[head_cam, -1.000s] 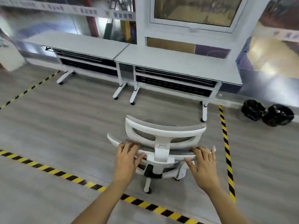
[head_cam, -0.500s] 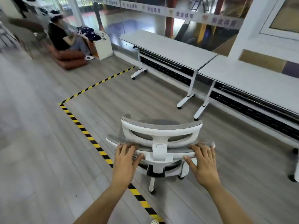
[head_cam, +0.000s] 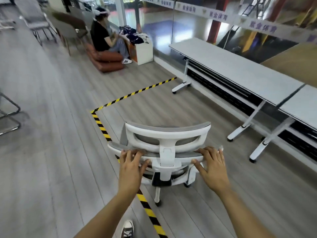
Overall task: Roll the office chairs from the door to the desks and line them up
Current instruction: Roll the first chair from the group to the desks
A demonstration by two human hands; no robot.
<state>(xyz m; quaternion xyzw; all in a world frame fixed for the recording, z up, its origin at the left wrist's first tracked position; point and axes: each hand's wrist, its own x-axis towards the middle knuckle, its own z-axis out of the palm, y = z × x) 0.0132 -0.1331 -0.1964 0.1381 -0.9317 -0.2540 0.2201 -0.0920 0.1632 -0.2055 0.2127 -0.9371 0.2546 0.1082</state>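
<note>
A white office chair (head_cam: 167,134) with grey mesh stands in front of me, its back towards me. My left hand (head_cam: 131,166) grips the top edge of the backrest on the left, fingers over the rim and thumb under it. My right hand (head_cam: 211,166) grips the same edge on the right. The chair's wheels (head_cam: 157,202) straddle a yellow-black floor tape (head_cam: 101,127). Two grey desks (head_cam: 240,71) on white legs stand in a row to the right, along a glass wall.
A person (head_cam: 104,35) sits on a brown cushion at the far left of the desks, beside a white box (head_cam: 145,50). Metal-framed chairs (head_cam: 36,21) stand at the back left and another at the left edge. My shoe (head_cam: 127,229) shows at the bottom.
The view has swung left: the desks moved from straight ahead to the right side, and the seated person came into view. Both hands kept their hold on the chair's backrest.
</note>
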